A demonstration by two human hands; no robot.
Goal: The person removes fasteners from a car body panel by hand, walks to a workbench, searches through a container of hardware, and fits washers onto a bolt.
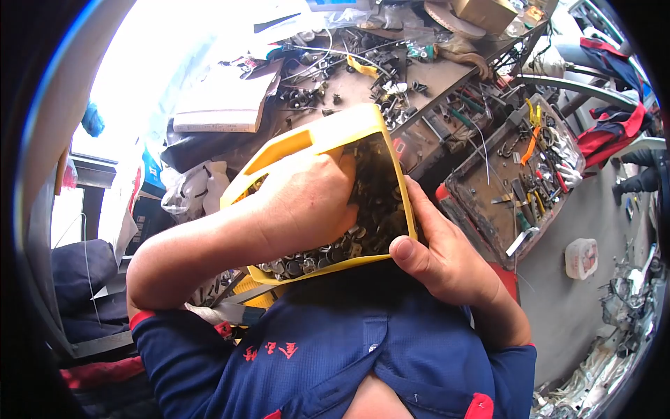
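Observation:
A yellow plastic jug (345,131) with a cut-open side is tilted in front of my chest. Inside it lie many small metal and dark fasteners (307,262). My left hand (314,199) reaches into the opening with its fingers curled among the fasteners. The fingertips are partly hidden, and what they pinch, if anything, cannot be made out. At the jug's right edge, my right hand (440,255) grips the wall, with the thumb on the near rim and the fingers along the outside.
Beyond the jug, a cluttered workbench (380,66) holds loose clips, wires and a thick book (220,105). To the right stands a metal tool tray (481,188) with pliers and screwdrivers. A small clear tub (581,258) sits on the floor, near scrap metal parts (593,356).

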